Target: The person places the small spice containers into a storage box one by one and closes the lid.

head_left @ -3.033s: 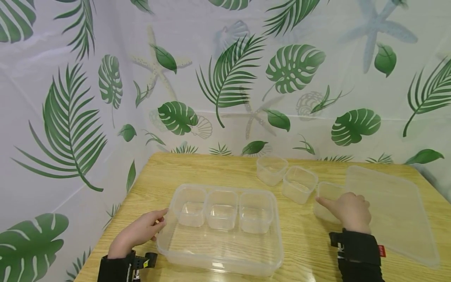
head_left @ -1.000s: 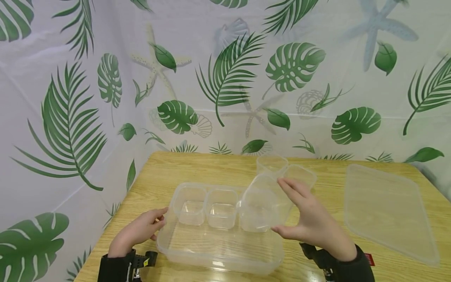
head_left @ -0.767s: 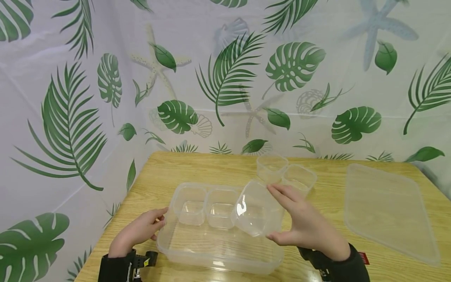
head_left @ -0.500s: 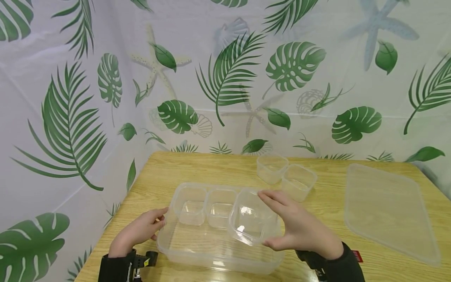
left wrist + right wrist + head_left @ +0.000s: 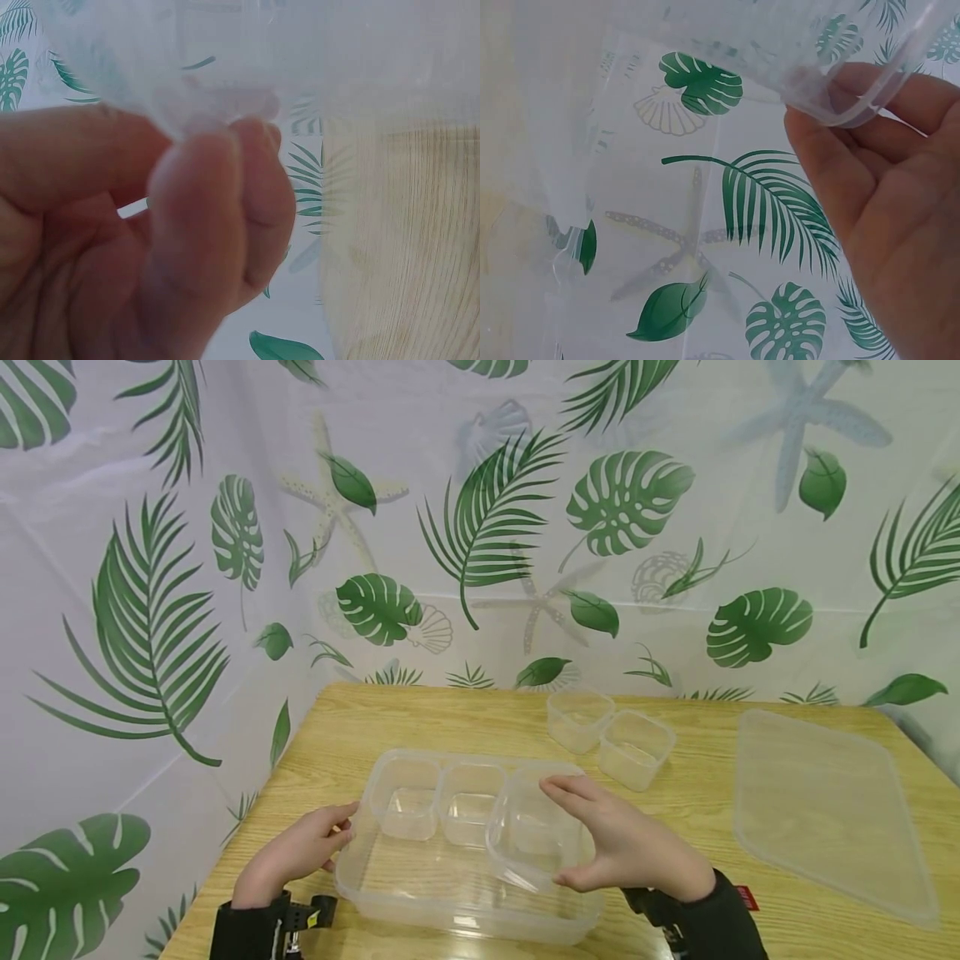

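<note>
A large clear plastic food container [image 5: 465, 927] stands on the table, with small clear cups [image 5: 405, 818] in a row along its back side. At its left rim, my left hand [image 5: 300, 847] pinches the edge; in the left wrist view the thumb and fingers [image 5: 195, 225] press together against cloudy plastic. My right hand [image 5: 615, 839] grips another small clear cup [image 5: 525, 860] by its right side, thumb at front and fingers behind. That cup overlaps the right end of the row, inside the container's outline. The right wrist view shows its rim [image 5: 855, 116] between thumb and fingers.
Two loose clear cups, one farther back [image 5: 579, 727] and one nearer [image 5: 636, 752], stand behind the container's right corner. A flat translucent lid [image 5: 825, 810] lies on the table's right side. A leaf-patterned curtain [image 5: 480, 635] hangs behind the wooden table.
The right hand has carried a cup from beside the lid leftward over the container. The cup has since tipped from steeply tilted to flatter and come lower. The left hand stays put.
</note>
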A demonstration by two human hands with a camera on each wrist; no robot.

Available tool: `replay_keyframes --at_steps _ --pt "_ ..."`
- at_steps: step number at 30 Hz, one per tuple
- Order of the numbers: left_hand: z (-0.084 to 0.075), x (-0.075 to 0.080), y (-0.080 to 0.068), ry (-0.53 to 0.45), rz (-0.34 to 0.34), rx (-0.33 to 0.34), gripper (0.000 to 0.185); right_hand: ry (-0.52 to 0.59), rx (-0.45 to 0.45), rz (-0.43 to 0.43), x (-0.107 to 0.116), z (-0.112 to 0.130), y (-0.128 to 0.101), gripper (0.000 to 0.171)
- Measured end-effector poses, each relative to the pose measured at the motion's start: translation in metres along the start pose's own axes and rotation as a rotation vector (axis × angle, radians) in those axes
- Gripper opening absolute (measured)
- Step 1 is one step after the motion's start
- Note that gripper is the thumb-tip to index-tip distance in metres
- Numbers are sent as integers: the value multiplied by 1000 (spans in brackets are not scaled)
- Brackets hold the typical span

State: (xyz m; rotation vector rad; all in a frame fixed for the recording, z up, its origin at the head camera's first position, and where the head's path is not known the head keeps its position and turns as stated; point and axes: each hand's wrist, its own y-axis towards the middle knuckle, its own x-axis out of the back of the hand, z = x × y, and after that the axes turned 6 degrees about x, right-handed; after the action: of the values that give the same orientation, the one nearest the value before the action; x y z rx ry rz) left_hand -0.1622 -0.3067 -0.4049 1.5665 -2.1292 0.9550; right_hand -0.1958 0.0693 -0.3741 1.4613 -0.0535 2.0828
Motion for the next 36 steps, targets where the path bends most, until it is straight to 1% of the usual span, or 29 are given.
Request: replay_keyframes --at_steps 8,16,26,36 --pt "-2 -1 -2 -17 -11 25 44 26 -18 29 -1 -1 0 80" --pt "-1 -2 -1 -10 -11 18 44 46 -16 57 -3 1 0 81" --pt "0 -3 0 -6 -16 16 44 99 -74 162 -10 -3 5 80" --pt "0 -2 -1 -2 -12 11 44 137 -109 231 -19 -10 6 78"
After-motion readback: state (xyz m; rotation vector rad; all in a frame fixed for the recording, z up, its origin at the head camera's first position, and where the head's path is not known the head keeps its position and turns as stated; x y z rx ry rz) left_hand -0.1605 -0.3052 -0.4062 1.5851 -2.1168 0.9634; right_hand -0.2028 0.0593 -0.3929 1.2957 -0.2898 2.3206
